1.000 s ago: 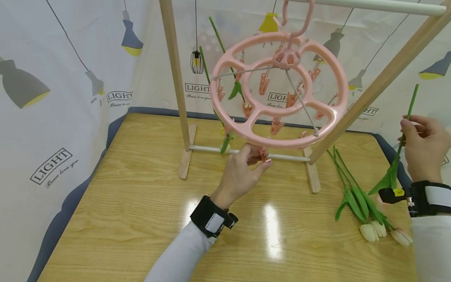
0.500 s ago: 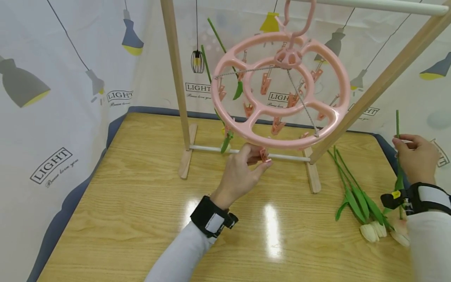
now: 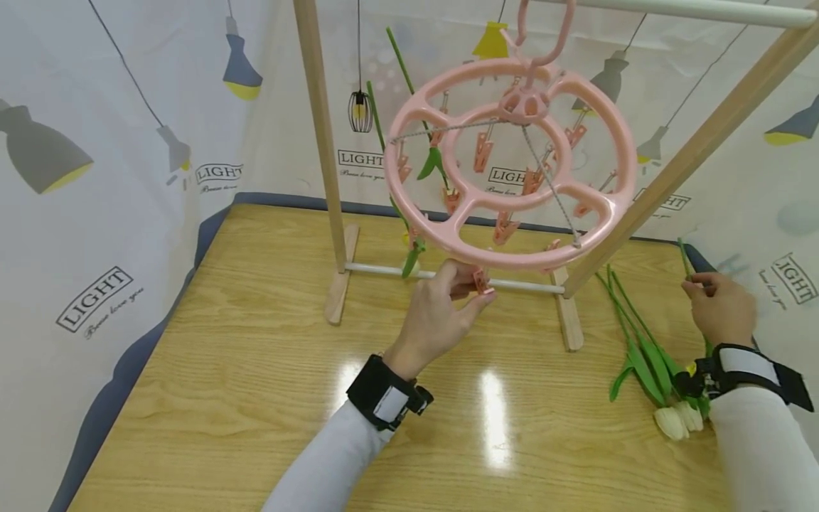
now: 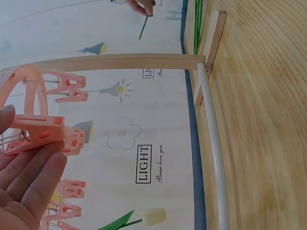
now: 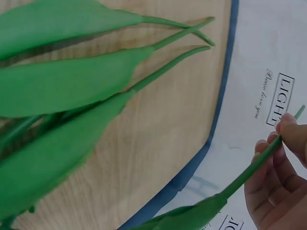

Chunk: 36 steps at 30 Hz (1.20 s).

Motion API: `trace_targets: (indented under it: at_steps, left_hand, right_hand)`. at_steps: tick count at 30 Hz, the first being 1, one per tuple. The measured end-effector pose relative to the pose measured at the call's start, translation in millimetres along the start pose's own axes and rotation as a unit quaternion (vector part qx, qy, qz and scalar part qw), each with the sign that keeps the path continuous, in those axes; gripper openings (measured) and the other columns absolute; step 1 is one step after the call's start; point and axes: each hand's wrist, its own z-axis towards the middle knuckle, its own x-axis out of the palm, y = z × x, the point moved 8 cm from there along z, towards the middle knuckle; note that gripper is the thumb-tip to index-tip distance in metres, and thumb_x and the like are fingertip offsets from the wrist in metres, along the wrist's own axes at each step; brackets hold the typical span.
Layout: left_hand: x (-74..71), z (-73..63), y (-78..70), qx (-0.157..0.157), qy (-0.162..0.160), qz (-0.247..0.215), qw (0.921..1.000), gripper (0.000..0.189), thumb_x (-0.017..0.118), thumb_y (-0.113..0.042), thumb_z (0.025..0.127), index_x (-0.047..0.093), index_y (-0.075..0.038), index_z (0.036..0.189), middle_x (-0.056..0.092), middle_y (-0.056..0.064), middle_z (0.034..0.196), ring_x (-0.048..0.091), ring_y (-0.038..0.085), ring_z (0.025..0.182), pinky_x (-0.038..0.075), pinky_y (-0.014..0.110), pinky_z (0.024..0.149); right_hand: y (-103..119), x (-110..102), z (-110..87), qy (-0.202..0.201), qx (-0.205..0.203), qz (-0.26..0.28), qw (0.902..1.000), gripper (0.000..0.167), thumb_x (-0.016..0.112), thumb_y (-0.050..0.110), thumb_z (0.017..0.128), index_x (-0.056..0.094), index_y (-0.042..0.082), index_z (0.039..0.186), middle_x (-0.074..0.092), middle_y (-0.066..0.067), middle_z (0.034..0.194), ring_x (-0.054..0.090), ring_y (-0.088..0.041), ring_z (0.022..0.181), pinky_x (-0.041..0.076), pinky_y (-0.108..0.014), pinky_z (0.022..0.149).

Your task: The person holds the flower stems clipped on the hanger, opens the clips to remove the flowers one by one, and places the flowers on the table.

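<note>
In the head view my left hand [image 3: 438, 313] pinches a pink clothes peg [image 3: 481, 281] at the front of a round pink peg hanger [image 3: 470, 254]. The left wrist view shows that peg [image 4: 43, 129] between thumb and fingers. At the right, my right hand [image 3: 724, 307] pinches the stem of an artificial tulip [image 5: 254, 165], stem end up; its flower is hidden. Near that hand, several white tulips [image 3: 649, 363] lie on the table. Other tulips hang from the hanger's left side, one with its stem [image 3: 399, 60] pointing up.
A wooden stand has a left post [image 3: 323, 142], a right post [image 3: 697, 149], and a white lower bar [image 3: 527, 286]. The hanger hooks beneath its white top bar [image 3: 697, 11]. A wood-grain table [image 3: 256, 370] lies below, with a lamp-printed cloth [image 3: 275, 142] behind.
My right hand has moved down and left with the tulip, closer to the tulips on the table. My left hand stays at the same peg.
</note>
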Motion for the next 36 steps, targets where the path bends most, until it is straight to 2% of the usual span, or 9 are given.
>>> trace_targets:
  at_steps: [3,6,9,14,17,21,27,32,36]
  left_hand:
    - [0.3,0.8,-0.1,0.001,0.0,-0.001,1.0,0.029,0.071,-0.004,0.089,0.053,0.004,0.111,0.07,0.019,0.102,0.073,0.027,0.098,0.057,0.017,0.087]
    - [0.3,1.0,0.2,-0.003,0.0,-0.003,1.0,0.029,0.071,-0.004,0.089,0.053,0.004,0.111,0.07,0.019,0.102,0.073,0.027,0.099,0.058,0.02,0.087]
    - [0.7,0.8,0.5,-0.004,0.0,-0.006,1.0,0.03,0.071,-0.003,0.089,0.053,0.004,0.111,0.071,0.02,0.102,0.072,0.028,0.098,0.06,0.027,0.087]
    - [0.9,0.3,1.1,-0.008,0.0,-0.006,1.0,0.03,0.071,-0.003,0.089,0.053,0.005,0.111,0.071,0.02,0.102,0.072,0.028,0.098,0.061,0.034,0.086]
    - [0.7,0.3,0.9,-0.008,-0.001,-0.008,0.9999,0.031,0.071,-0.003,0.089,0.053,0.005,0.112,0.071,0.02,0.102,0.072,0.028,0.098,0.061,0.034,0.086]
    - [0.7,0.5,0.4,-0.007,0.0,-0.007,0.9999,0.03,0.071,-0.004,0.089,0.053,0.004,0.112,0.071,0.019,0.102,0.072,0.028,0.098,0.061,0.031,0.086]
    - [1.6,0.7,0.0,-0.006,0.004,-0.002,1.0,0.03,0.071,-0.005,0.09,0.052,0.002,0.112,0.071,0.018,0.102,0.072,0.027,0.098,0.059,0.023,0.087]
    - [0.9,0.5,-0.3,-0.006,0.002,-0.001,1.0,0.03,0.071,-0.006,0.09,0.053,0.002,0.112,0.071,0.018,0.102,0.073,0.027,0.098,0.059,0.022,0.087]
    - [0.9,1.0,0.6,-0.011,-0.001,-0.008,0.9999,0.03,0.072,-0.007,0.09,0.053,0.002,0.112,0.071,0.019,0.103,0.073,0.027,0.098,0.06,0.026,0.086]
  right_hand:
    - [-2.4,10.4,-0.5,0.012,0.007,0.0,0.9999,0.046,0.045,0.031,0.105,0.055,-0.008,0.128,0.061,-0.038,0.11,0.061,-0.045,0.077,0.041,-0.031,0.048]
    - [-5.5,23.2,-1.3,0.026,0.018,-0.009,0.9994,0.048,0.043,0.035,0.106,0.053,-0.004,0.132,0.061,-0.037,0.113,0.061,-0.049,0.079,0.046,-0.043,0.05]
    - [-7.8,36.6,-3.3,0.049,0.027,-0.032,0.9979,0.05,0.04,0.039,0.106,0.049,-0.001,0.136,0.059,-0.038,0.115,0.058,-0.054,0.083,0.043,-0.054,0.056]
    - [-2.0,51.5,-6.5,0.073,0.005,-0.069,0.995,0.044,0.044,0.031,0.106,0.049,-0.005,0.131,0.064,-0.031,0.079,0.054,-0.037,0.056,0.038,-0.042,0.045]
    - [1.4,58.5,-8.1,0.099,-0.003,-0.073,0.9924,0.04,0.044,0.025,0.106,0.048,-0.007,0.13,0.062,-0.026,0.069,0.052,-0.028,0.05,0.036,-0.035,0.04]
    - [4.3,65.8,-9.5,0.143,-0.02,-0.077,0.9865,0.039,0.044,0.013,0.102,0.044,-0.013,0.132,0.064,-0.036,0.093,0.059,-0.033,0.06,0.04,-0.035,0.044]
    - [6.1,76.8,-12.9,0.199,-0.04,-0.066,0.977,0.056,0.042,0.002,0.088,0.033,-0.023,0.137,0.061,-0.037,0.089,0.053,-0.034,0.062,0.039,-0.036,0.05]
    - [12.5,78.9,-12.7,0.181,-0.069,-0.069,0.9786,0.052,0.043,-0.002,0.089,0.034,-0.027,0.133,0.057,-0.045,0.102,0.058,-0.051,0.08,0.047,-0.047,0.059]
    - [14.7,80.1,-12.6,0.163,-0.078,-0.071,0.981,0.046,0.048,-0.005,0.088,0.042,-0.024,0.129,0.058,-0.043,0.101,0.057,-0.054,0.088,0.05,-0.053,0.063]
